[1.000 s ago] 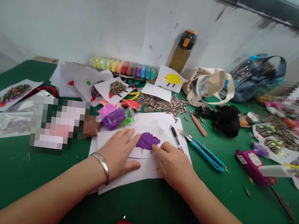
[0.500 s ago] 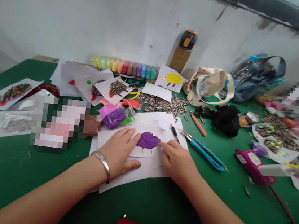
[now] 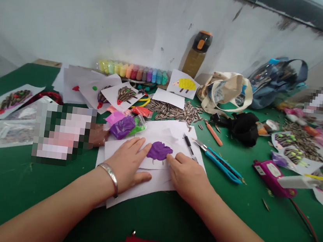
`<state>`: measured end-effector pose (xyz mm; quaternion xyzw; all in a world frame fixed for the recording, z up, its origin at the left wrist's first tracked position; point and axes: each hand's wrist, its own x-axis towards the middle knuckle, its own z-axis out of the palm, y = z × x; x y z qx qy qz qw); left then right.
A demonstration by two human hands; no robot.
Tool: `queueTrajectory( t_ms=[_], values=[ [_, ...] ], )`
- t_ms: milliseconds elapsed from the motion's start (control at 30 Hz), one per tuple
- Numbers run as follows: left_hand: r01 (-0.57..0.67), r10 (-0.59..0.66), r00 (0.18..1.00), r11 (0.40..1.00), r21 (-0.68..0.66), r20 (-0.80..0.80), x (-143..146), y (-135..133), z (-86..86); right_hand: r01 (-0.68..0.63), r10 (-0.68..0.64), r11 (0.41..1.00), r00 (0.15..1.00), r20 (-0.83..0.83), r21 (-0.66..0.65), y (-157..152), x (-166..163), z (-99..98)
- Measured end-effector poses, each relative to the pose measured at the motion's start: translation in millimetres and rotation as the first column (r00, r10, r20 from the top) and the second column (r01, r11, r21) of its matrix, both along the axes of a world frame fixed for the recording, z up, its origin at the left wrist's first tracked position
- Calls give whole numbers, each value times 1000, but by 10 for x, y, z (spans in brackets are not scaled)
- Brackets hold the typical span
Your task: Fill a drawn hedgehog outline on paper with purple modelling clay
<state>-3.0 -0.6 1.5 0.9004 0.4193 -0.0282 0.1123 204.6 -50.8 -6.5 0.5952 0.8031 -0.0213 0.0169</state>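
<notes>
The purple clay point(image 3: 159, 151) lies on paper point(image 3: 156, 166) between the hands. The left hand point(image 3: 128, 162) spreads flat beside it, thumb apart. The right hand point(image 3: 186, 173), fingers curled, has come back in to the clay's near-right edge, probably to shape it; I cannot tell whether it pinches. Just beyond lies a pen point(image 3: 189, 146).
</notes>
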Motion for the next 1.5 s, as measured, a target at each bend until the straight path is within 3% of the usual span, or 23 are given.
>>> queueTrajectory(
  t_ms=[167, 300, 400, 567, 933, 1200, 1333, 1500],
  values=[
    [-22, 19, 998, 999, -44, -65, 35, -11, 66, 11, -11, 1000, 1000, -19, 0, -1, 32, 10],
    [-27, 23, 998, 998, -57, -64, 39, -12, 82, 54, -53, 999, 990, -134, 3, 9, 59, 23],
    [-30, 26, 998, 998, -63, -62, 36, -9, 72, -7, 11, 1000, 982, -188, 19, -3, 48, 14],
    [-28, 28, 999, 999, -41, -16, 22, -11, 33, -79, 79, 997, 991, -112, 4, -27, -25, -9],
    [-18, 17, 998, 1000, -26, -54, 33, -9, 58, 21, -21, 999, 1000, -3, -28, -6, 17, 31],
    [-26, 25, 999, 999, -25, -22, 11, -9, 14, 78, -80, 997, 978, -195, -15, 30, 81, -8],
    [-11, 11, 1000, 1000, -10, 17, -1, -7, -5, 9, -7, 1000, 971, -240, 7, 32, 57, -31],
    [-12, 12, 999, 1000, -9, -43, 6, -7, 0, -84, 82, 996, 992, -95, -23, 18, -56, -5]
  ],
)
